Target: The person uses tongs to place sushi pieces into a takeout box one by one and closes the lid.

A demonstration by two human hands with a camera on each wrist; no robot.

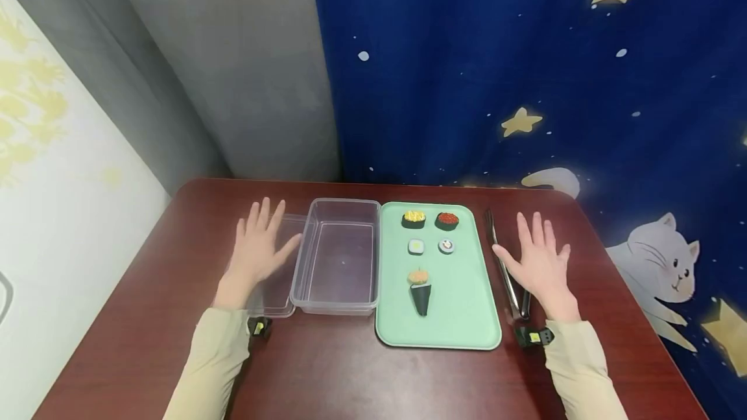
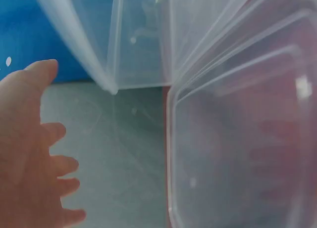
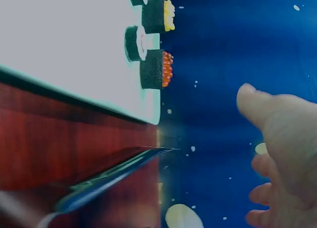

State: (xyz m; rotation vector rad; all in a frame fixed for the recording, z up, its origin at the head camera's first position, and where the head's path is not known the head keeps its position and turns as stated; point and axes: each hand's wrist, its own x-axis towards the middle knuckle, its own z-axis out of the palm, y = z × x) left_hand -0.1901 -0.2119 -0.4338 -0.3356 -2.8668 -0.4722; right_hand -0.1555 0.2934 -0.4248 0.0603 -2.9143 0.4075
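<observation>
My left hand [image 1: 253,253], fingers spread, hovers over the clear plastic lid [image 1: 279,291] on the left and holds nothing. Beside the lid stands a clear plastic container [image 1: 344,264] with nothing in it. On the right, my right hand [image 1: 543,266] is spread too, its thumb overlapping a pair of metal tongs [image 1: 506,277] in the head view. A green tray [image 1: 467,306] carries a yellow-topped sushi [image 1: 414,218], a red roe sushi [image 1: 447,220], a squarish sushi roll [image 1: 416,247], a round sushi roll [image 1: 446,247] and a cone-shaped hand roll [image 1: 421,298].
Everything lies on a dark red-brown table [image 1: 327,374]. A blue curtain [image 1: 432,96] with stars and a cat hangs behind its far edge, next to a grey curtain [image 1: 257,83]. At the left is a white wall or panel [image 1: 52,245].
</observation>
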